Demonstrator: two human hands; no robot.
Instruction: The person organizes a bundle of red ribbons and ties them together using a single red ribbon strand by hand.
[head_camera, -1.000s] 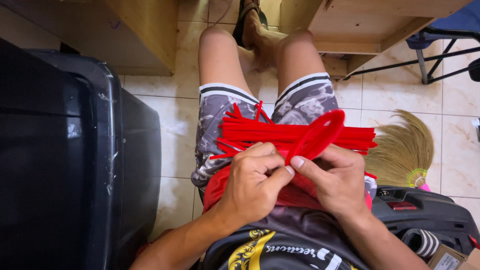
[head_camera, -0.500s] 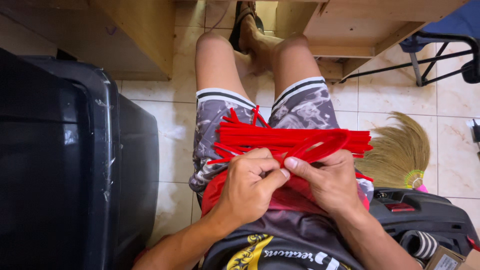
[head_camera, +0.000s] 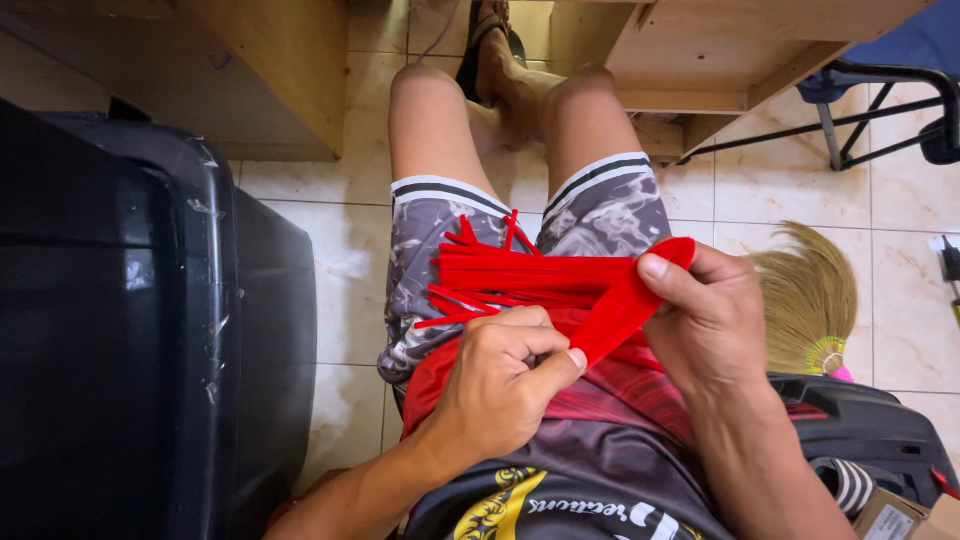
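Note:
A bundle of several red strips (head_camera: 520, 275) lies across my lap, over grey patterned shorts (head_camera: 425, 240). My left hand (head_camera: 505, 385) pinches the lower end of one wide red strip (head_camera: 625, 310) between thumb and forefinger. My right hand (head_camera: 715, 320) grips the upper end of that same strip, thumb on top, with the strip folded over at the fingertips. The strip runs taut on a slant between both hands. The ends of the bundle fan out toward my left thigh.
A large black case (head_camera: 140, 320) stands close on the left. Wooden furniture (head_camera: 290, 70) is ahead, with a metal chair frame (head_camera: 880, 110) at the upper right. A straw broom head (head_camera: 810, 295) and a dark bag (head_camera: 870, 430) lie on the tiled floor at the right.
My right hand has pulled up and to the right, drawing one red strip out taut. The left hand keeps its pinch near my belly.

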